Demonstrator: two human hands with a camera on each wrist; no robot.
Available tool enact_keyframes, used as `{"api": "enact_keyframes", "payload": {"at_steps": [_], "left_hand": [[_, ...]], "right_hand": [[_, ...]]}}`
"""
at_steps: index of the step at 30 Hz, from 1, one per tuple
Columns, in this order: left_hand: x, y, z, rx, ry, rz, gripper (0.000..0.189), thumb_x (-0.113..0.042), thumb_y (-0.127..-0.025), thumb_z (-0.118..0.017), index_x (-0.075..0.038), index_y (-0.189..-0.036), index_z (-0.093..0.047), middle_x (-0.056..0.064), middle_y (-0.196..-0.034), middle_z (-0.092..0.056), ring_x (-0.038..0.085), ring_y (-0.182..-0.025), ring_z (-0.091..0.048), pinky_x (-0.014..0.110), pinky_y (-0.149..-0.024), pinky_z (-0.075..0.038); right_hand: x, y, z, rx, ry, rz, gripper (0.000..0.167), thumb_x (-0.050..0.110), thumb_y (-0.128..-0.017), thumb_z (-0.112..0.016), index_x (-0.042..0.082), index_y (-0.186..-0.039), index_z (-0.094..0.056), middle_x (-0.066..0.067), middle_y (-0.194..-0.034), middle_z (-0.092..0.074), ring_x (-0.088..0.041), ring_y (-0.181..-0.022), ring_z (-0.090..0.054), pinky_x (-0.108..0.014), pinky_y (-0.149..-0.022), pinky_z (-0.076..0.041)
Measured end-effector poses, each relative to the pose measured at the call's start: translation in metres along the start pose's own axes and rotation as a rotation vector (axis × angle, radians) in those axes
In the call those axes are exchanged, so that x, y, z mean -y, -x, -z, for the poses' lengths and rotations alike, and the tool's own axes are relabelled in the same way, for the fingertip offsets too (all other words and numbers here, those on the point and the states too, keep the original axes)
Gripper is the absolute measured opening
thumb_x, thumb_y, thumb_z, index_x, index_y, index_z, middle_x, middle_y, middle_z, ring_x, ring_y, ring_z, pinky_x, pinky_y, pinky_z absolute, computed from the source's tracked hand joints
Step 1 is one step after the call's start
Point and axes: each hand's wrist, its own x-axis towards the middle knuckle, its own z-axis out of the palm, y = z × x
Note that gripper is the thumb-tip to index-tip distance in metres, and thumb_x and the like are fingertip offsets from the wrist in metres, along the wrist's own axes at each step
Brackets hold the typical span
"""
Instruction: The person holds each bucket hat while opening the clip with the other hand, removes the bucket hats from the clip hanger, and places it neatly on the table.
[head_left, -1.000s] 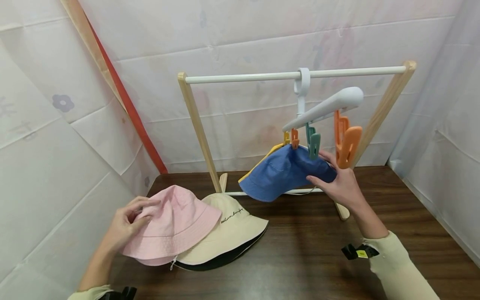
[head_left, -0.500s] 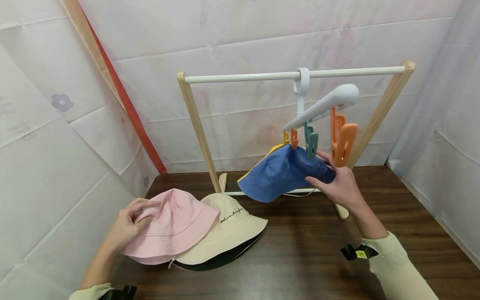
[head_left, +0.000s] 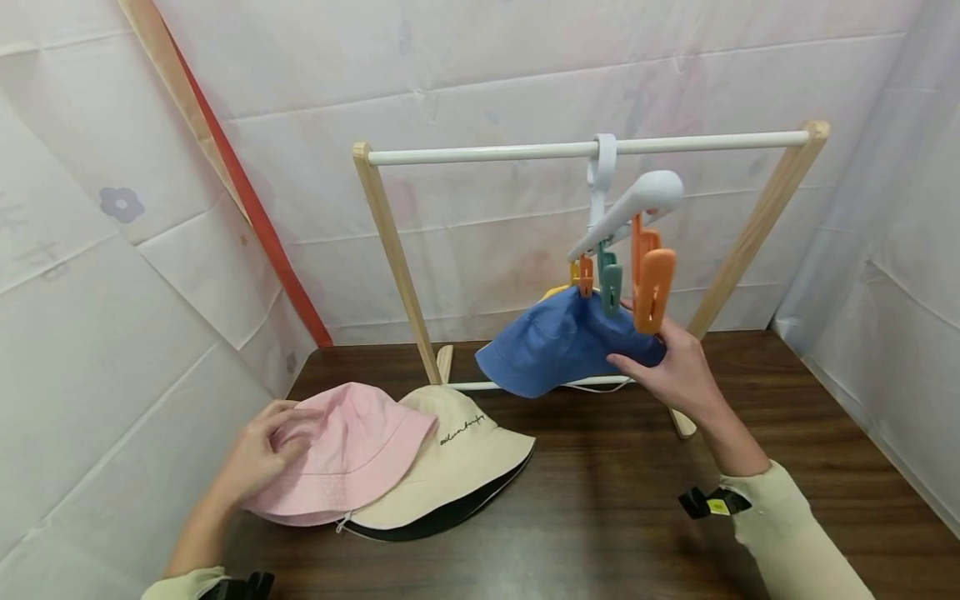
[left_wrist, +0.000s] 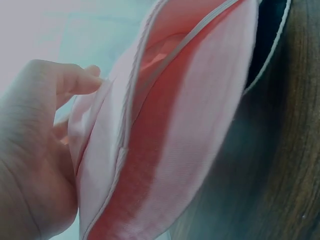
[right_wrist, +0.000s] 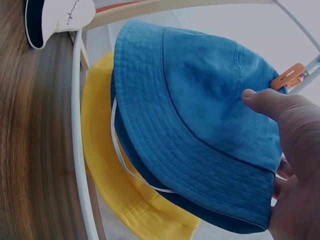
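My left hand [head_left: 258, 454] pinches the crown of a pink bucket hat [head_left: 367, 450], which overlaps a cream bucket hat [head_left: 468, 462] with dark lining and script. In the left wrist view, thumb and fingers grip the pink cloth [left_wrist: 160, 150] beside the open brim. My right hand [head_left: 678, 375] holds the right side of a blue bucket hat [head_left: 540, 346], thumb in front and fingers behind. This hat hangs from a white clip hanger [head_left: 626, 208] by a small orange clip [head_left: 586, 279]. Behind it, a yellow bucket hat [right_wrist: 100, 120] shows in the right wrist view.
A green clip [head_left: 611, 290] and a nearer, larger-looking orange clip [head_left: 652, 287] hang in front of the blue hat. The hanger hooks over the white rail [head_left: 487, 154] of a wooden-legged rack. Below lies a dark wood table [head_left: 585, 517], with sheeted walls around it.
The hanger's near end has swung left with its clips, and my right hand and the blue hat have shifted slightly left. The pink hat has sunk a little in my left hand.
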Motion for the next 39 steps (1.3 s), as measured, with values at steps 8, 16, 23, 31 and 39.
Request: {"api": "enact_keyframes", "payload": {"at_steps": [8,16,23,31,39], "left_hand": [[0.003,0.001,-0.005,0.007,-0.021,-0.029,0.038,0.009,-0.082,-0.087,-0.009,-0.116,-0.085,0.014,-0.124,-0.073,-0.019,-0.118,-0.047,0.002,-0.096,-0.033],[0.007,0.003,-0.007,0.039,-0.101,-0.014,0.035,-0.001,-0.085,-0.090,-0.017,-0.116,-0.086,0.014,-0.136,-0.073,-0.020,-0.122,-0.045,0.013,-0.096,-0.039],[0.008,0.004,-0.011,0.042,-0.096,-0.072,0.035,-0.001,-0.084,-0.090,-0.019,-0.114,-0.085,0.019,-0.145,-0.070,-0.004,-0.132,-0.053,0.004,-0.103,-0.031],[0.007,0.005,-0.013,0.048,-0.106,-0.050,0.035,-0.001,-0.084,-0.089,-0.018,-0.115,-0.086,0.021,-0.151,-0.066,0.029,-0.131,-0.060,0.003,-0.103,-0.030],[0.006,0.005,-0.013,0.077,-0.123,-0.017,0.038,-0.002,-0.082,-0.089,-0.018,-0.115,-0.086,0.025,-0.154,-0.063,0.042,-0.123,-0.068,0.015,-0.098,-0.039]], "right_hand": [[0.001,-0.001,-0.001,0.014,0.058,0.016,0.076,0.001,-0.086,-0.095,0.003,-0.154,-0.061,-0.027,-0.149,-0.071,-0.048,-0.134,-0.070,-0.055,-0.111,-0.057],[0.001,0.000,-0.001,0.057,0.071,0.011,0.079,0.000,-0.089,-0.092,0.003,-0.160,-0.058,-0.032,-0.150,-0.069,-0.057,-0.133,-0.071,-0.076,-0.107,-0.056],[-0.001,0.001,-0.001,0.082,0.069,0.020,0.075,-0.001,-0.091,-0.090,0.003,-0.159,-0.058,-0.034,-0.142,-0.073,-0.059,-0.118,-0.078,-0.074,-0.094,-0.062],[0.000,0.001,-0.001,0.073,0.068,0.057,0.067,-0.003,-0.090,-0.090,0.002,-0.152,-0.065,-0.030,-0.133,-0.079,-0.049,-0.105,-0.084,-0.058,-0.084,-0.068],[0.000,0.001,-0.002,0.054,0.055,0.080,0.060,-0.006,-0.091,-0.089,0.002,-0.146,-0.068,-0.027,-0.127,-0.082,-0.045,-0.102,-0.084,-0.005,-0.085,-0.054]]}}
